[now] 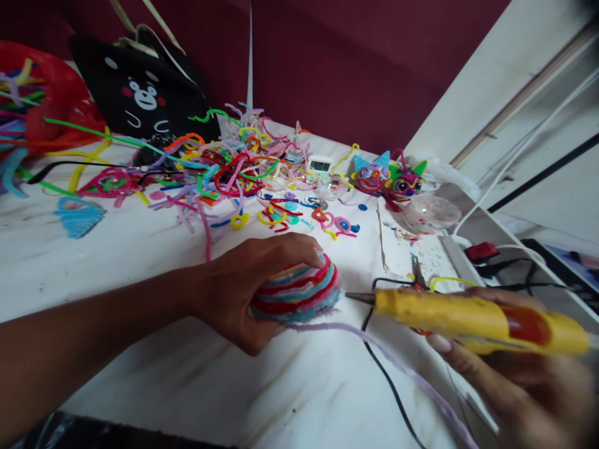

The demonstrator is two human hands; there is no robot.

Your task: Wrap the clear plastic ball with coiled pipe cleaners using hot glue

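My left hand [243, 287] is wrapped over a ball [299, 290] wound in striped pipe cleaners of red, blue and pink, pressing it on the white table [140, 249]. A loose lilac pipe cleaner [402, 368] trails from the ball toward the lower right. My right hand [510, 374] grips a yellow hot glue gun [468, 315], held level. Its metal nozzle points left and ends just short of the ball's right side.
A heap of coloured pipe cleaners [224, 168] covers the back of the table. Two pipe-cleaner cat heads [388, 178] and a small white timer [321, 165] sit behind. A black bear-face bag [145, 100] and a red bag [42, 100] stand at the back left. A black cord [388, 386] runs forward.
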